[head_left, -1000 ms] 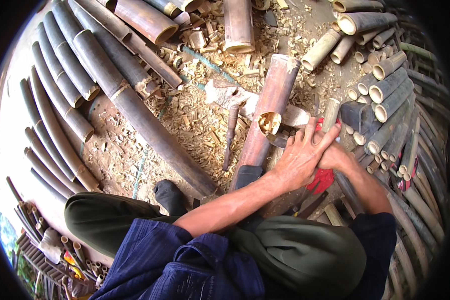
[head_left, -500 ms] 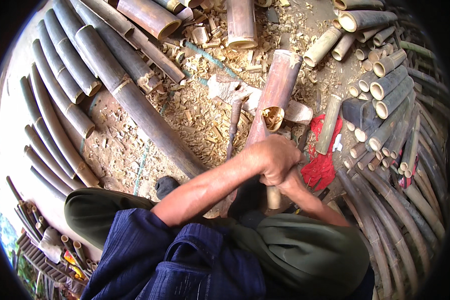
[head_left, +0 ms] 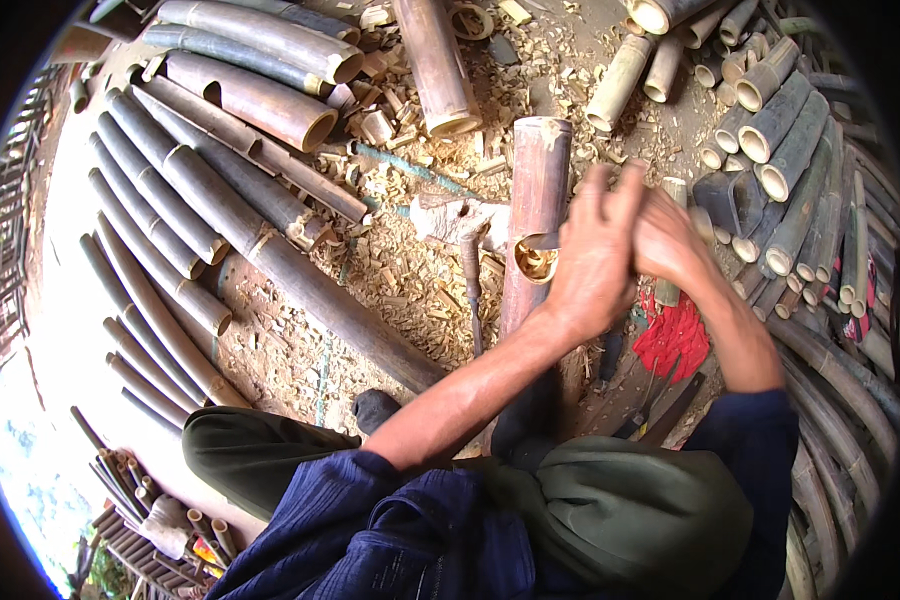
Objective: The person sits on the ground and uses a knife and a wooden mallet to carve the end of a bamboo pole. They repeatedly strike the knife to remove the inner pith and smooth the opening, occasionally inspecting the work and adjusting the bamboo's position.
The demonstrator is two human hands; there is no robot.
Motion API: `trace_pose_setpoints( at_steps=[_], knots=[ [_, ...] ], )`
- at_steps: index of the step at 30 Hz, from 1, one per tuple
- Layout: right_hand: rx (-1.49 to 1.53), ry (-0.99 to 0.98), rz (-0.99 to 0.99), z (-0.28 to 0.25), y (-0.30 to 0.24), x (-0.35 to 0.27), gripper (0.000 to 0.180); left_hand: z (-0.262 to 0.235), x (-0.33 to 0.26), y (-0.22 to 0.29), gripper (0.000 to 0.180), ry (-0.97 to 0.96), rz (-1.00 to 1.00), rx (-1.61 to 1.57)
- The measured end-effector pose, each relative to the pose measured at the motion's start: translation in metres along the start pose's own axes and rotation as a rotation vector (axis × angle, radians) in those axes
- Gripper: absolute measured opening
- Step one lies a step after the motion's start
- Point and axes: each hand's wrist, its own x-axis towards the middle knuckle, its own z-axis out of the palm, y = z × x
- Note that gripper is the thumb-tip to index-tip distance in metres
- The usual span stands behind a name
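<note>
Hands are raised together above the pole: left hand (head_left: 595,255) is pressed palm-to-palm against right hand (head_left: 670,235), fingers extended, nothing seen gripped between them; whether a thin tool is hidden in the palms cannot be told. Both are held just over the notch (head_left: 535,262), a cut opening with a pale curled rim on the pole (head_left: 538,190).

The pole is laid on the ground amid shavings (head_left: 410,280), near end tucked between the knees so it is likely steadied by the legs while the hands are free. Its long axis runs straight away from the person, far cut end pointing toward the far edge of the ground, notch facing up.

A thin stick (head_left: 470,290) is lying just left of the pole, roughly parallel. A red cloth (head_left: 675,335) is seen on the right, under the right forearm. Stacked bamboo (head_left: 200,200) is piled left, short cut tubes (head_left: 770,140) right, all well apart from the hands.
</note>
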Motion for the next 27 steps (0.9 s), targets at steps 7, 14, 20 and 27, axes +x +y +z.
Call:
trace_pose_setpoints(
  at_steps=[7, 14, 20, 27],
  knots=[
    [0.084, -0.105, -0.458, 0.018, 0.02, 0.015, 0.016, 0.013, -0.023, 0.006, 0.105, 0.023, -0.082, -0.127],
    [0.865, -0.281, 0.126, 0.091, -0.014, -0.051, 0.049, -0.031, -0.031, 0.015, 0.107, -0.609, -0.214, -0.139],
    [1.41, 0.164, 0.21, 0.151, -0.12, -0.069, 0.058, -0.091, -0.051, 0.003, 0.098, -0.616, -0.054, 0.069],
    [2.378, 0.049, 0.26, 0.116, -0.151, -0.072, 0.031, -0.163, -0.151, 0.002, 0.055, -0.529, -0.469, 0.319]
  ],
)
